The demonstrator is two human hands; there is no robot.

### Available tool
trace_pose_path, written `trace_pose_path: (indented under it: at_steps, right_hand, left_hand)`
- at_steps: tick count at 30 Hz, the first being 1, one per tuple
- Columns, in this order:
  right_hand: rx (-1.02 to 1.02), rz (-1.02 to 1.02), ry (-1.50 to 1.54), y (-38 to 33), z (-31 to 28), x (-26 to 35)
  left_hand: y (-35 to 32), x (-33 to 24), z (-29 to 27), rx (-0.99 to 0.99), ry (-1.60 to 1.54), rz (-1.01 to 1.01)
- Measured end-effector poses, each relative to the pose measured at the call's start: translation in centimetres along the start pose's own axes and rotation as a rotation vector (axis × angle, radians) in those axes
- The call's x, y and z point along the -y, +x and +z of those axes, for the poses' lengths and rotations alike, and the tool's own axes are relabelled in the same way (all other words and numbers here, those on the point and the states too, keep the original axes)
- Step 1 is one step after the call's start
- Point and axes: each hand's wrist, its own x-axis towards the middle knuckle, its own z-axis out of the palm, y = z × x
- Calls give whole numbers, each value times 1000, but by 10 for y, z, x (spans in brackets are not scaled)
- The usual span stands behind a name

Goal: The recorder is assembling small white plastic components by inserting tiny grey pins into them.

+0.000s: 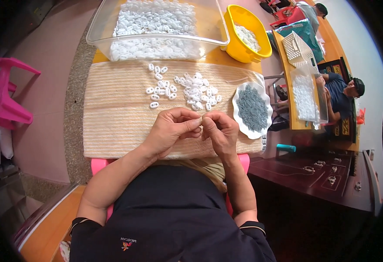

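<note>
My left hand (172,130) and my right hand (220,132) meet fingertip to fingertip above the near half of a striped cloth (113,131). Both are closed in a pinch. Whatever lies between the fingertips is too small and hidden to make out. Just beyond them is a loose heap of small white oval plastic pieces (195,90), and left of it a sparser group of white pieces with two dark slots or holes (161,89). To the right of my right hand sits a white scalloped plate (268,92) bearing a pile of small grey bits (251,109).
A clear plastic bin (156,38) of white pieces stands at the far edge, beside a yellow tub (263,51). A pink stool (8,94) is on the left. At right, another person (342,94) sits by a table with a clear bin (305,94) and white basket (294,48).
</note>
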Motion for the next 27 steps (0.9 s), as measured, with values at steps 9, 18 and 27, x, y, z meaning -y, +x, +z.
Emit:
trace_pose_path:
  at_steps: [9,18,27]
  right_hand:
    - [-11,-1,91,-2,4,-10]
    - [-2,-47,25,-3,4,-12]
    - [44,-32,16,-1,-3,-13]
  left_hand:
    - [1,1,-3,38,-58,6]
    - [0,3,-1,22,-36,22]
    - [1,1,-1,3,-36,24]
